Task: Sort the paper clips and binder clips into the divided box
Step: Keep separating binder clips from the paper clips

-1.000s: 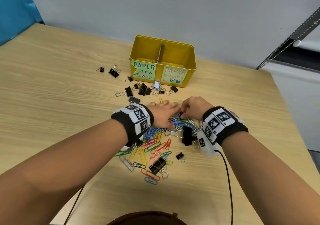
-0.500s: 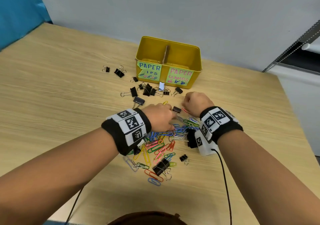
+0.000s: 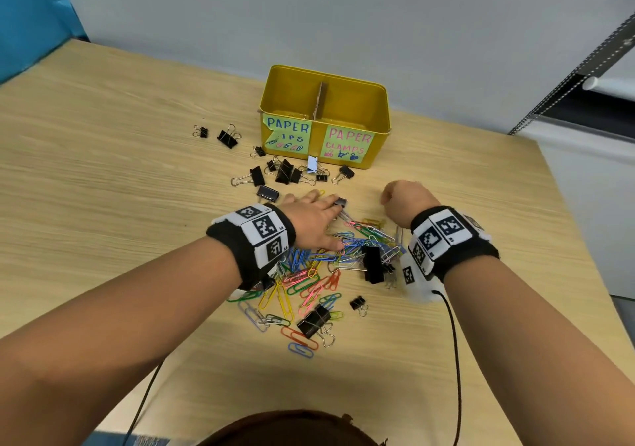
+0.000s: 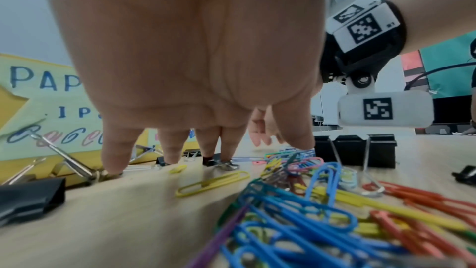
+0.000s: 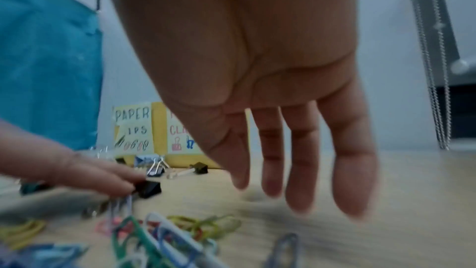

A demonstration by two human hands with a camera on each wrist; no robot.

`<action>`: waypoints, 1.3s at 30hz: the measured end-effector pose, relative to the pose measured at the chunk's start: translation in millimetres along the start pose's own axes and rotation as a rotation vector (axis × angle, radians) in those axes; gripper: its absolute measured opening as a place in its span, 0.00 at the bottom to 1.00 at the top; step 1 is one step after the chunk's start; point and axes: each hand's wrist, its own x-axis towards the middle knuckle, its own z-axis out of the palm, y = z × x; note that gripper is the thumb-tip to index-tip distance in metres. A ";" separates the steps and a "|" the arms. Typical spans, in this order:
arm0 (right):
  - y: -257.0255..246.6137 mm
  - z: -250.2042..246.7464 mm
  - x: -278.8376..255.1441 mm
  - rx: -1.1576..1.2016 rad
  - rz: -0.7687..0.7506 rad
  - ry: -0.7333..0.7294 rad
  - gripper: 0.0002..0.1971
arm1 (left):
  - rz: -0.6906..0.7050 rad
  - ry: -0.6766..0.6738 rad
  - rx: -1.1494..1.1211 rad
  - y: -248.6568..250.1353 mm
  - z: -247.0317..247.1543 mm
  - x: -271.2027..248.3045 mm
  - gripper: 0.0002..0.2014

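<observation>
A yellow divided box [image 3: 376, 89] stands at the back of the table, labelled for paper clips on the left and "PAPER CLAMPS" on the right, with a cardboard divider [image 3: 320, 100]. A heap of coloured paper clips [image 3: 309, 273] lies between my wrists. My left hand [image 3: 316, 212] lies flat with straight fingers, and its fingertips touch a small black binder clip [image 3: 341, 202], also seen as the binder clip [image 5: 149, 189] in the right wrist view. My right hand [image 3: 400, 199] hovers over bare table right of the heap; its fingers [image 5: 296, 170] hang straight and hold nothing.
Several black binder clips [image 3: 285, 172] lie scattered in front of the box, two more [image 3: 226, 138] to its left. A large binder clip [image 3: 372, 263] stands in the heap, another [image 3: 314, 320] nearer me. The table's right edge [image 3: 563, 225] is close. Cables trail from both wrists.
The hands have come apart. My left hand slid forward with the small binder clip at its fingertips. My right hand moved right and forward, off the heap, and its fingers straightened.
</observation>
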 end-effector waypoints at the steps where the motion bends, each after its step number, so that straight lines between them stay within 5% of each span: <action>1: -0.2 3.0 -1.6 -0.064 0.019 -0.048 0.16 | -0.009 0.002 -0.005 -1.0 -0.3 0.7 0.42; 6: -20.9 11.8 -15.0 0.104 -0.170 -0.198 0.15 | -0.050 0.001 0.012 -1.7 -5.1 -0.6 0.41; 8: -23.2 5.4 -14.0 0.173 -0.165 -0.131 0.16 | -0.029 0.031 0.001 -2.1 -9.2 -4.0 0.40; 11: -12.9 -2.0 -12.2 0.008 -0.044 -0.038 0.18 | 0.047 0.091 0.011 -0.5 -10.1 -8.6 0.44; 15: -18.4 0.0 -23.7 -0.177 -0.092 -0.245 0.17 | 0.174 -0.041 -0.020 -1.5 -1.3 -10.0 0.49; 19: -32.5 9.7 -30.9 0.145 -0.214 -0.286 0.12 | 0.112 0.010 -0.041 -4.4 0.6 -18.4 0.30; 22: -28.1 4.0 -28.7 0.225 -0.175 -0.152 0.13 | 0.055 0.139 -0.051 -9.3 -2.3 -24.3 0.22; 25: -21.6 -7.9 -34.9 0.099 -0.163 -0.142 0.07 | 0.125 0.175 -0.086 -6.7 0.8 -19.6 0.34; 28: -23.5 -5.2 -44.3 -0.083 -0.128 -0.452 0.22 | 0.227 0.015 -0.048 5.1 6.4 -10.9 0.46; 30: -25.7 2.8 -47.4 -0.204 -0.143 -0.515 0.27 | 0.229 -0.099 0.021 7.3 11.8 -6.3 0.49; 39: -17.3 -15.5 -46.2 0.098 -0.106 -0.493 0.12 | 0.184 -0.183 -0.009 -3.4 16.0 -21.0 0.48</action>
